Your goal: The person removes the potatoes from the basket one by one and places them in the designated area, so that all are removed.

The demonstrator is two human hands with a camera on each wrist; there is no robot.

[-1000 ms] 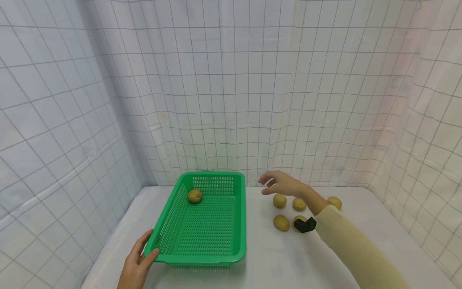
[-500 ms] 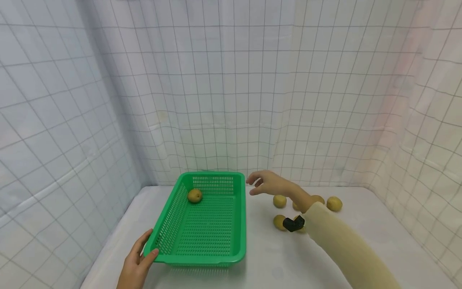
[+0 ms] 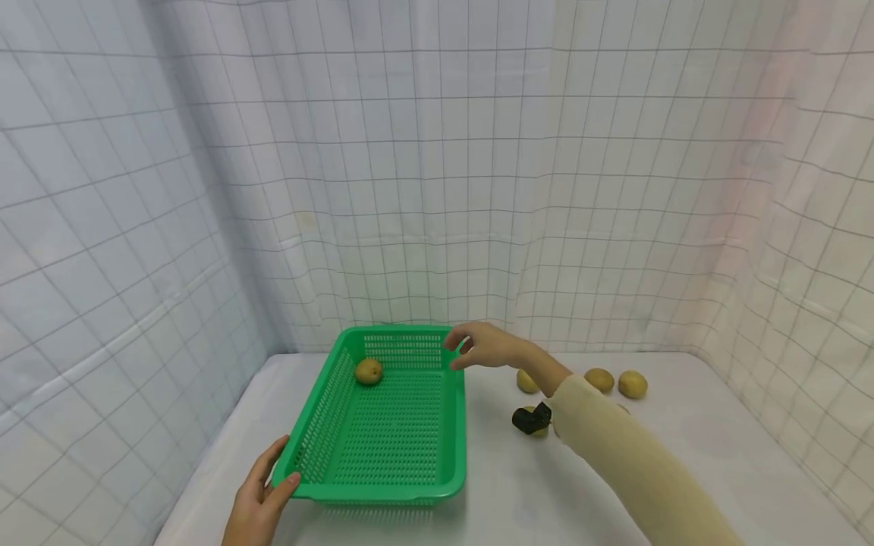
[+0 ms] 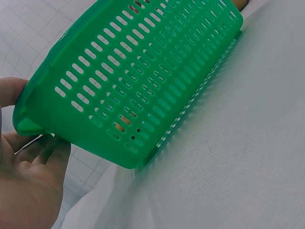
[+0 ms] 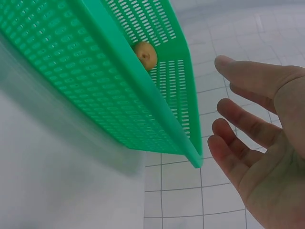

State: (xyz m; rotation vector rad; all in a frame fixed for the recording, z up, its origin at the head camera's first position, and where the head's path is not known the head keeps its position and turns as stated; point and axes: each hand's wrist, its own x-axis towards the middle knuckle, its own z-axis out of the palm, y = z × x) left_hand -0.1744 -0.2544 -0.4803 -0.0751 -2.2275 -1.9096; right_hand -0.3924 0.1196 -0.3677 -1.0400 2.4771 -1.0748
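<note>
A green plastic basket [image 3: 389, 491] with slotted walls stands on the white table. My left hand [image 3: 259, 493] grips its near left corner, thumb over the rim and fingers under it, as the left wrist view also shows. One potato [image 3: 369, 371] lies inside, at the back left. My right hand [image 3: 486, 346] is at the basket's back right corner, fingers loosely bent and holding nothing. In the right wrist view the palm and fingers [image 5: 243, 124] are bare, apart from the rim.
Right of the basket several potatoes lie on the table, among them one potato [image 3: 598, 380] and another potato [image 3: 633, 384]; my right forearm and sleeve [image 3: 614, 447] hide some of them. White gridded curtains [image 3: 437, 189] enclose the table at the back and sides.
My right hand has moved left from above the potatoes to the basket's back right corner. My left hand, the basket and the potato inside stay in place.
</note>
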